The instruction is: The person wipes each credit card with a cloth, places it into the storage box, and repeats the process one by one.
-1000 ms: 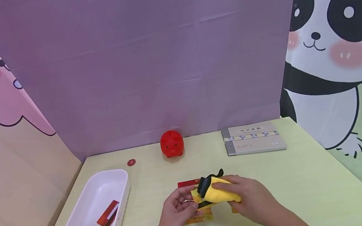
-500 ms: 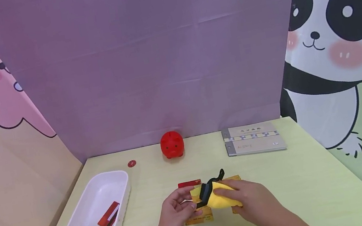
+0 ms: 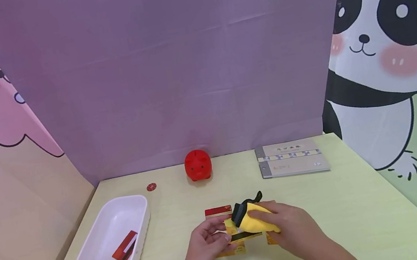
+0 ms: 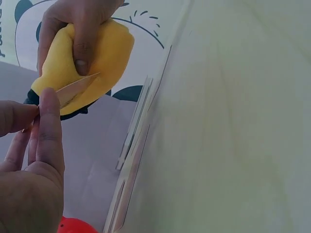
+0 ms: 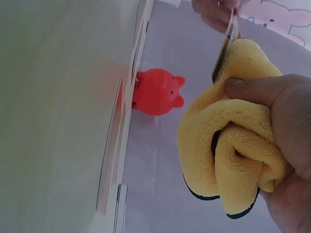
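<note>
At the near middle of the table [image 3: 372, 217], you have a yellow card [image 3: 231, 227] raised clear of the surface, the centre of your dial. A bunched yellow cloth [image 3: 254, 220] with dark trim overlaps it from three o'clock, covering much of its face; whether it presses hard or just brushes, you cannot tell.

As for progress, my judgement is that this card is partway through being wiped. At nine o'clock, well apart, one red-and-white card [image 3: 125, 247] lies in the white tray [image 3: 97, 245], and it may be one already dealt with. Left on the table are a red card [image 3: 218, 210] towards half past ten, a gold card [image 3: 236, 250] towards half past seven and another card [image 3: 271, 239] near four o'clock, all partly hidden by your hands. How many there are in all, the pictures do not settle.

Your left hand [image 3: 207, 247] pinches the raised card near its nine o'clock end, thumb against fingers, with most of its length left free. Your right hand [image 3: 291, 229] is closed round the cloth, the thumb [image 5: 250, 89] pressed on its folds and no clear gap showing in the grip.
</note>
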{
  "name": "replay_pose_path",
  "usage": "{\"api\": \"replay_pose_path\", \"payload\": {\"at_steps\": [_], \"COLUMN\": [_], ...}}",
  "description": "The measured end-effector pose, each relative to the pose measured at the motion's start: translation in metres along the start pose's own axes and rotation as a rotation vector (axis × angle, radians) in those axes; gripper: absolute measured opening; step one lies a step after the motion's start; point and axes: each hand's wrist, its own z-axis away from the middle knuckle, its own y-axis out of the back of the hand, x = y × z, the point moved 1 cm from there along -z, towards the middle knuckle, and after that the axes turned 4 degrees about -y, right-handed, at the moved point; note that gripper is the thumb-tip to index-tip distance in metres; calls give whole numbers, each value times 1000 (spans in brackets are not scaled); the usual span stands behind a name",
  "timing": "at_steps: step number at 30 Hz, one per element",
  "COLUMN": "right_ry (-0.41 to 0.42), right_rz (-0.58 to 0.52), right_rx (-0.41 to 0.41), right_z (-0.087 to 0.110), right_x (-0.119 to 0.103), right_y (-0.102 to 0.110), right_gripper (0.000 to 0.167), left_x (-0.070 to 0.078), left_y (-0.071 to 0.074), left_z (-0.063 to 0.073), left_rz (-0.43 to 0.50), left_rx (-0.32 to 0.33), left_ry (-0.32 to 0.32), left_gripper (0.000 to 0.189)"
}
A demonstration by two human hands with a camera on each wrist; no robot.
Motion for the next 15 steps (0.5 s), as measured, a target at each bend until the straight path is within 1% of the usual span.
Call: {"api": "replay_pose_path", "payload": {"at_steps": [5,8,12,15], "right_ry": [55,73,59,35], "right_rz": [-15,-15,-17,-26], "right_rx": [-23,-29,-67,-85], "right_z": [-1,-1,-2,-2], "right_x": [-7,-9,-9,-7], "right_y": [0,1,4,7], "right_gripper": [74,74,74,74], "left_x": [-2,-2,0,3], "left_y": [0,0,2,4], "left_z": [0,0,0,1], "left_rz": [7,4,-10,-23], "left_rx": [-3,6,26,52], "left_ry": [-14,-39,-64,-55], "left_gripper": [46,47,47,46]}}
